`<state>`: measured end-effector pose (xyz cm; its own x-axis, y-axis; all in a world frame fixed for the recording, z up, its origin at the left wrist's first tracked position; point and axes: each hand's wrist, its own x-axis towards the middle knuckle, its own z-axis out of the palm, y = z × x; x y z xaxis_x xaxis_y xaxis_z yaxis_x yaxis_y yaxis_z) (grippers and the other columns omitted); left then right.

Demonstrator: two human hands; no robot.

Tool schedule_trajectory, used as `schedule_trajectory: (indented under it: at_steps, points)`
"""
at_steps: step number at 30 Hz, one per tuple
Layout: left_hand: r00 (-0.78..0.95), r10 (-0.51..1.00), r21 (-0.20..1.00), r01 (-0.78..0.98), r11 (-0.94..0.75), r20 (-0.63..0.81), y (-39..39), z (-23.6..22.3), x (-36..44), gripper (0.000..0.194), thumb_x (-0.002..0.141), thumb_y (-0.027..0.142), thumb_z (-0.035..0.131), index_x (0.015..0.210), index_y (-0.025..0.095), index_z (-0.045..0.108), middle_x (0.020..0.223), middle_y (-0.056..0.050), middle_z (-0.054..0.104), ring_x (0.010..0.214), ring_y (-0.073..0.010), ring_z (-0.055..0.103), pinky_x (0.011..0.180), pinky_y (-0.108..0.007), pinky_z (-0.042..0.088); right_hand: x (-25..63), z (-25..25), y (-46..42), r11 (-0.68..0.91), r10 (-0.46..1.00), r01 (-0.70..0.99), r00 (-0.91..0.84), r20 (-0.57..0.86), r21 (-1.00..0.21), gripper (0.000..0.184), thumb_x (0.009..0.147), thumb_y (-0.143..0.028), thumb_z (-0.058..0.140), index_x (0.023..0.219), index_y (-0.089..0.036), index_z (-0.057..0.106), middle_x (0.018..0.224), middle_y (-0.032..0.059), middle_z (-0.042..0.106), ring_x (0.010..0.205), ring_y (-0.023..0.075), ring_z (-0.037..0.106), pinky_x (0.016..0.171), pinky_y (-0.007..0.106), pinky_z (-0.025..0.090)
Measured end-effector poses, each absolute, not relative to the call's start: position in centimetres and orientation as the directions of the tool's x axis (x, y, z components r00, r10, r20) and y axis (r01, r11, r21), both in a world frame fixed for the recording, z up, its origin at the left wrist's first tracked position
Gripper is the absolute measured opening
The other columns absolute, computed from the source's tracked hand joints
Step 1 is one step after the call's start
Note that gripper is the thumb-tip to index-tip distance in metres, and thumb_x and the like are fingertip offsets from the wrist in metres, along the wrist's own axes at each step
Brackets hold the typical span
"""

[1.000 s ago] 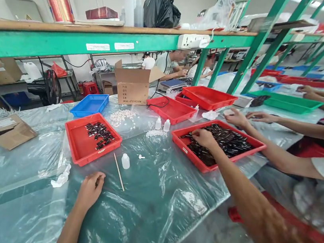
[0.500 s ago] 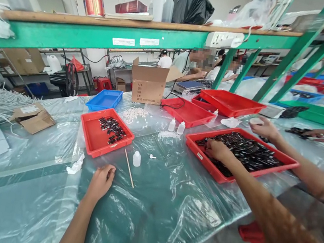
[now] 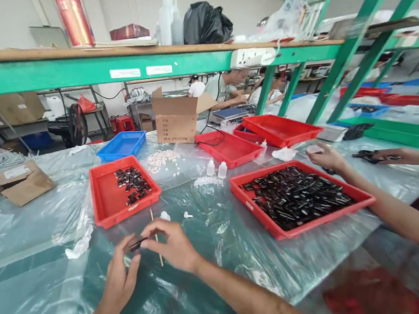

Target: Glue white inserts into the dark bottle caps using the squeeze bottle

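Observation:
A small glossy black piece (image 3: 137, 244) is pinched between my two hands above the plastic-covered table. My left hand (image 3: 122, 272) holds it from the left with thumb and fingers, and my right hand (image 3: 173, 245) grips its other end. Just beyond them, a thin wooden stick (image 3: 152, 215) and a white bottle (image 3: 165, 215) lie partly hidden by my right hand. A red tray (image 3: 101, 194) with several black pieces stands ahead on the left. On the right is a larger red tray (image 3: 239, 195) heaped with similar black pieces (image 3: 297, 195).
Two small white bottles (image 3: 216, 169), a small white cap (image 3: 188, 215) and scattered pale bits (image 3: 162, 161) lie on the table. Crumpled tissue (image 3: 80, 244) is at left. A co-worker's hands (image 3: 328, 158) work at right. A green shelf beam (image 3: 101, 66) crosses above.
My right hand has left the large red tray and come to my left hand with a black piece. Both hands now meet at it. The view has shifted slightly.

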<state>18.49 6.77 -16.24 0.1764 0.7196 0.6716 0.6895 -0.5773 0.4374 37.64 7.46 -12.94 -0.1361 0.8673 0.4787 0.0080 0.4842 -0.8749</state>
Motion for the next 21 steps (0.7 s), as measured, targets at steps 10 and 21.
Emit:
schedule_trajectory:
  at_steps: [10, 21]
  points:
    - [0.095, 0.724, 0.479, 0.69, -0.543, 0.683, 6.0, -15.4, 20.2, 0.022, 0.085, 0.048, 0.048, 0.093, 0.033, 0.061, 0.094, -0.002, 0.073, 0.08, -0.0242, 0.075, 0.071, -0.037, 0.06, 42.3, -14.4, 9.6, 0.571, 0.82, 0.217, -0.099, 0.564, -0.792, 0.016, 0.093, -0.042, 0.076, 0.106, -0.033, 0.077, 0.108, 0.0, 0.081, 0.101, 0.0216, 0.079, 0.097, 0.04, 0.066]
    - [0.174, 0.705, 0.418, 0.699, -0.58, 0.687, 6.7, -16.0, 19.7, 0.027, 0.086, 0.054, 0.048, 0.087, 0.032, 0.062, 0.073, 0.002, 0.07, 0.051, -0.016, 0.068, 0.05, -0.023, 0.056, 47.2, -16.3, 12.7, 0.586, 0.794, 0.511, -0.206, 0.572, -0.63, 0.044, 0.065, -0.025, 0.102, 0.104, -0.031, 0.083, 0.12, 0.0034, 0.082, 0.116, 0.0237, 0.08, 0.09, 0.031, 0.058]
